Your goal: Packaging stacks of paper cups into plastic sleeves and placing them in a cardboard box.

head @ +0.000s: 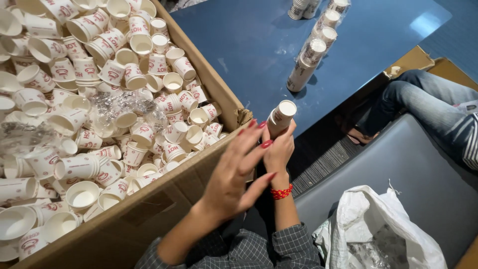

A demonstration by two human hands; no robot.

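Right hand (279, 149) fingers clamped round stack of paper cups (280, 117), rim up, tilted toward 1 o'clock. Left hand (234, 177) fingers spread, straight, tips touching stack's side at 9 o'clock. Both hover just past cardboard box (214, 82) corner edge; box full of loose cups (124, 99). Open blue table (249, 45) at 12 o'clock; wrapped cup sleeve (311, 57) at 1 o'clock. White sack (383, 224) at 5 o'clock; another person's jeans leg (423, 99) at 3 o'clock.
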